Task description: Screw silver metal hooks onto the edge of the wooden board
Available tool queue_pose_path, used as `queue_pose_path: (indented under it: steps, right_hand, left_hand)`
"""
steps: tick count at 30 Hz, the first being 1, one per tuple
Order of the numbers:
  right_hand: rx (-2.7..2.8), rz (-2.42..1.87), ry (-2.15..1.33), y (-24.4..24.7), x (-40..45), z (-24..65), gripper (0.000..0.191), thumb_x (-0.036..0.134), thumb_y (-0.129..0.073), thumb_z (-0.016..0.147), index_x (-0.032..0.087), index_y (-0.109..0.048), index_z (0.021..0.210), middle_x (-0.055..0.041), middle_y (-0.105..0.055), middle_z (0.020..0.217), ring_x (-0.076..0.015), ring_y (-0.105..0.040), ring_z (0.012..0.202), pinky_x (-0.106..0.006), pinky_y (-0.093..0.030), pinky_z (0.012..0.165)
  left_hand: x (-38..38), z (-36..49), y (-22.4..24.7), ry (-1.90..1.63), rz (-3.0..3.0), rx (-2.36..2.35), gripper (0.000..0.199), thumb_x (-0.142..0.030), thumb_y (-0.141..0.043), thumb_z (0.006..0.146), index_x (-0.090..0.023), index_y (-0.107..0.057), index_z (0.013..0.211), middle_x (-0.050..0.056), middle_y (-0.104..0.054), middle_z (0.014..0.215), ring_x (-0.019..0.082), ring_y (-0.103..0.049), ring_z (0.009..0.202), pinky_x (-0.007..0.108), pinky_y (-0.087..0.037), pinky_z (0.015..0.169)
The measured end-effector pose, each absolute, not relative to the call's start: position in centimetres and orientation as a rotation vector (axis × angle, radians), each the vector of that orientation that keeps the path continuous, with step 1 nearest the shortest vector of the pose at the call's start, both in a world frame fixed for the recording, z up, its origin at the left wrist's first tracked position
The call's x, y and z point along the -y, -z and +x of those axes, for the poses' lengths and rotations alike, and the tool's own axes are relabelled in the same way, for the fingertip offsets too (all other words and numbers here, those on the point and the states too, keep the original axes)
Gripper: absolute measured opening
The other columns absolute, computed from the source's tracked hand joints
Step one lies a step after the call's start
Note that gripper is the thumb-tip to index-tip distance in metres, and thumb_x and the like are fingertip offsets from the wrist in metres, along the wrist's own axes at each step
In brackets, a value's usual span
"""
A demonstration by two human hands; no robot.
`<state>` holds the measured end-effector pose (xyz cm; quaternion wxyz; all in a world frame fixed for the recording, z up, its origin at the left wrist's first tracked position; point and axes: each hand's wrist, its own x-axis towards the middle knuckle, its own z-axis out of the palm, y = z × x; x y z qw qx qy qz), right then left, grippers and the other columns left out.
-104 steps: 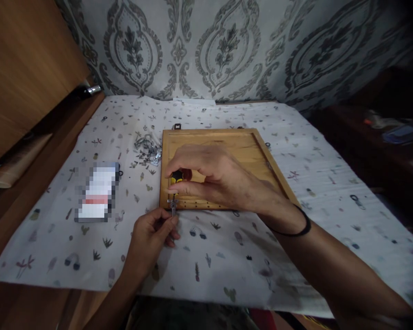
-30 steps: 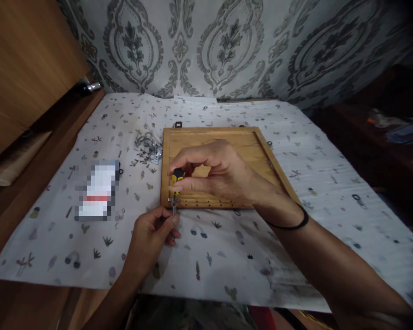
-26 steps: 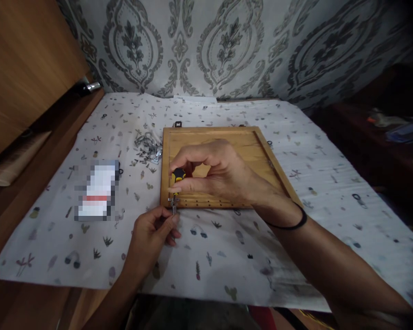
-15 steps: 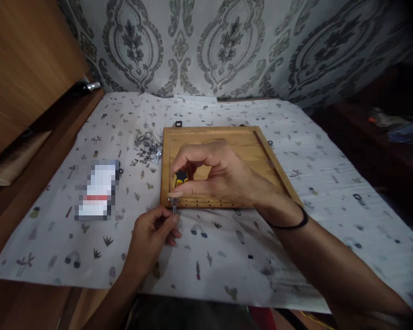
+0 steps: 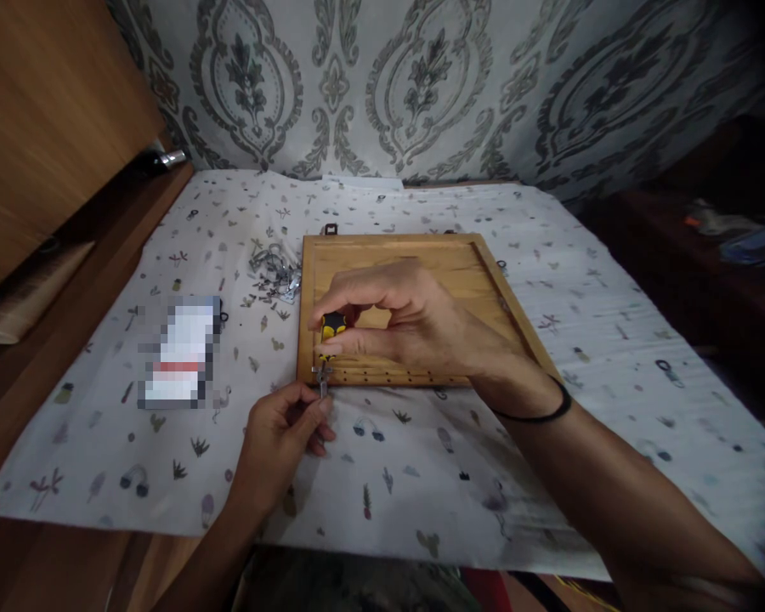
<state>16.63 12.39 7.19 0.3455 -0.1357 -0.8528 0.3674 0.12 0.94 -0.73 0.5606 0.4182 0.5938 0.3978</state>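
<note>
A short yellow-and-black screwdriver [image 5: 333, 326] stands upright between the thumb and fingers of my right hand [image 5: 399, 319]. Its lower end meets a small metal hinge [image 5: 322, 379] at the near left corner of a wooden panel [image 5: 414, 251]. Thumb and fingers of my left hand [image 5: 286, 433] pinch the part of the hinge that sticks out past the panel's near edge. A row of small dark holes runs along that edge. The screwdriver's tip is too small to make out.
Loose metal pieces [image 5: 277, 272] lie in a pile left of the panel. A blurred-out flat object [image 5: 182, 353] rests on the patterned cloth [image 5: 408, 510] farther left. A wooden cabinet [image 5: 51, 110] stands at the left, and a patterned wall rises behind.
The fingers of my right hand have shifted slightly around the screwdriver, and more of its yellow handle shows. My left hand and the panel have stayed in place.
</note>
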Motion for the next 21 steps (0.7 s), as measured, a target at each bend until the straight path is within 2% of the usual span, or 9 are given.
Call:
queue_pose_path:
  steps: [4, 12, 21]
  right_hand:
    - [2.207, -0.369, -0.915, -7.2, -12.1, 16.4, 0.015, 0.021, -0.075, 0.085, 0.009, -0.068, 0.088, 0.0007, -0.065, 0.076, -0.0066, -0.057, 0.065, -0.018, -0.046, 0.062]
    - [2.173, -0.385, -0.913, -6.8, -12.3, 16.2, 0.017, 0.026, -0.076, 0.085, 0.011, -0.067, 0.083, 0.0026, -0.063, 0.073, -0.0058, -0.055, 0.064, -0.018, -0.046, 0.061]
    - [1.971, -0.587, -0.894, -9.0, -10.8, 16.9, 0.012, 0.022, -0.075, 0.084, 0.015, -0.073, 0.094, 0.0001, -0.071, 0.087, -0.0078, -0.061, 0.074, -0.02, -0.05, 0.068]
  left_hand:
    - [-0.9, 0.2, 0.7, -0.947, 0.973, -1.407, 0.031, -0.046, -0.068, 0.072, -0.017, -0.061, 0.064, 0.001, -0.065, 0.055, 0.012, -0.06, 0.046, 0.021, -0.052, 0.045]
    - [-0.9, 0.2, 0.7, -0.952, 0.985, -1.411, 0.031, -0.046, -0.069, 0.072, -0.017, -0.061, 0.064, 0.001, -0.065, 0.055, 0.012, -0.06, 0.046, 0.021, -0.052, 0.045]
    - [-1.0, 0.0, 0.7, -0.946, 0.947, -1.389, 0.034, -0.048, -0.073, 0.07, -0.017, -0.06, 0.065, 0.001, -0.065, 0.056, 0.014, -0.063, 0.05, 0.022, -0.052, 0.045]
